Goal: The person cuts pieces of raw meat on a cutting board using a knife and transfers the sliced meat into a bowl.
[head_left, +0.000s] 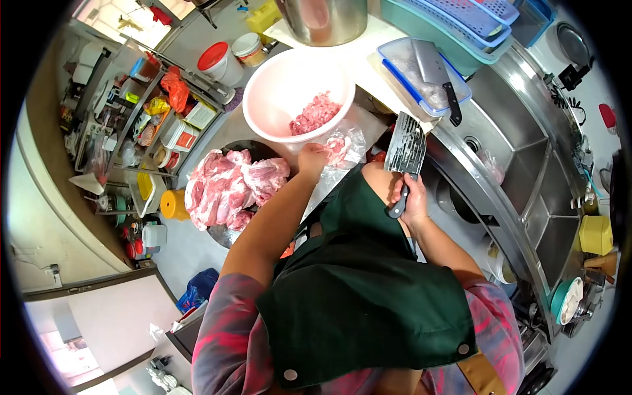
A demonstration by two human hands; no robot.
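In my right hand point(414, 201) is a cleaver point(405, 150), gripped by its dark handle with the broad blade pointing up and away from me. Pale smears streak that blade. My left hand point(313, 160) is closed beside small meat pieces point(338, 151) on a clear plastic bag point(355, 139); what its fingers hold, if anything, is hidden. Just beyond it stands a large pale pink bowl point(273, 92) with chopped meat point(317, 113) inside. Left of my left forearm, big slabs of raw meat point(227, 187) are heaped on a dark round surface.
A second cleaver point(429, 62) lies across a blue-edged lidded container point(398, 72). Behind the bowl is a metal pot point(326, 23). Steel sinks point(500, 118) line the right side. Crowded shelves point(148, 125) and a yellow tub point(174, 205) stand to the left.
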